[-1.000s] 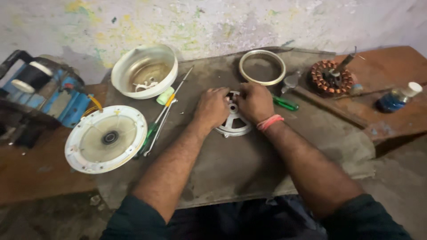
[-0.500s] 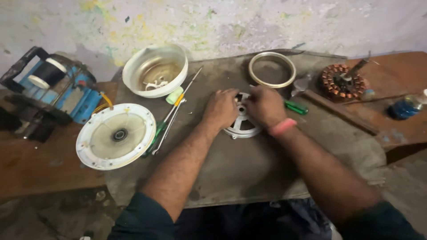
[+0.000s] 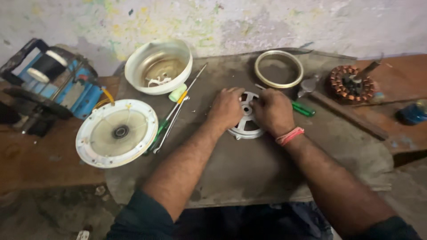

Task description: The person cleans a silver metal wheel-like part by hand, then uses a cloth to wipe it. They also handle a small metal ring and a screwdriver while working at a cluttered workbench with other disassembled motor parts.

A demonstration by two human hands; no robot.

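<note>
A silver spoked metal wheel part (image 3: pixel 246 127) lies on the grey cloth-covered table (image 3: pixel 249 173). My left hand (image 3: pixel 227 108) grips its left side with the fingers curled over the rim. On the wheel's right side rests my right hand (image 3: pixel 272 111), fingers closed on it, a pink band at the wrist. Both hands cover most of the part; only the hub and the near rim show between them.
A white round cover with a bearing (image 3: pixel 116 132) lies at left, a white bowl-shaped housing (image 3: pixel 158 66) behind it. Screwdrivers (image 3: pixel 172 115) lie between them. A brass-rimmed ring (image 3: pixel 279 69), a green-handled tool (image 3: pixel 303 109), a copper-wound stator (image 3: pixel 352 83) and a blue winding machine (image 3: pixel 53 84) stand around.
The view has shifted, so everything sits further right and lower in the frame. Both hands stay closed on the spoked part with only slight finger movement.
</note>
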